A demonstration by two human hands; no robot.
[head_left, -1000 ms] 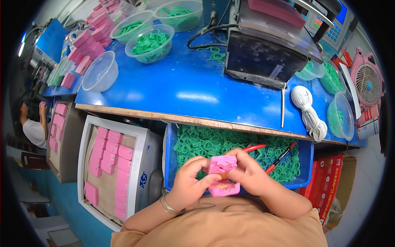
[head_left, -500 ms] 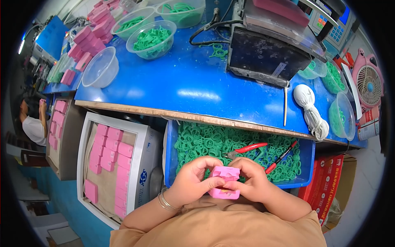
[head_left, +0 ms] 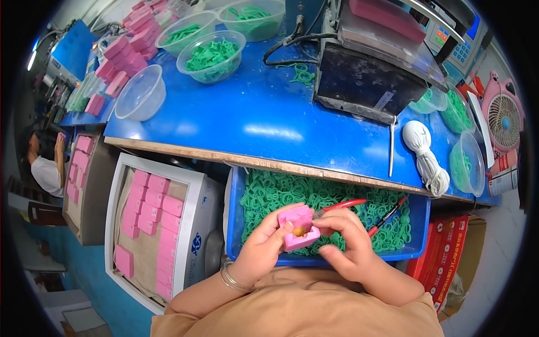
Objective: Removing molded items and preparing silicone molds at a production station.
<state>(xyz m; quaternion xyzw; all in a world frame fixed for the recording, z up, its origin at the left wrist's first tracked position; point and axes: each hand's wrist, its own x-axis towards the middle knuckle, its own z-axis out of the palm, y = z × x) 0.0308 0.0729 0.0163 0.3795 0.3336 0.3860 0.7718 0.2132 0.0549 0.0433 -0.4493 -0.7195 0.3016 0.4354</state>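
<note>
A pink rubber mold (head_left: 297,227) is in my left hand (head_left: 263,238), its thumb pressed on the near left edge and its fingers behind. The mold's upper face is turned up, and a yellowish-brown hollow shows in it. My right hand (head_left: 351,241) is at the mold's right side, fingertips bent at its upper corner and the thumb spread away below. Both hands are above the near part of a blue tray (head_left: 331,259) full of green ring-shaped pieces (head_left: 269,194). Red-handled pliers (head_left: 345,204) lie on the pieces, their jaws partly hidden by my right hand. A red-and-black tool (head_left: 387,217) lies to the right.
On the left, a framed tray (head_left: 120,247) holds several pink molds. The blue table (head_left: 224,121) carries plastic bowls (head_left: 140,94), a dark machine (head_left: 365,78), a white cord bundle (head_left: 424,154) and a pink fan (head_left: 503,115). A person (head_left: 48,168) sits far left.
Both hands gripped the mold before; now my right thumb has come off it. The mold has tilted, rising slightly leftward, and its hollow shows more.
</note>
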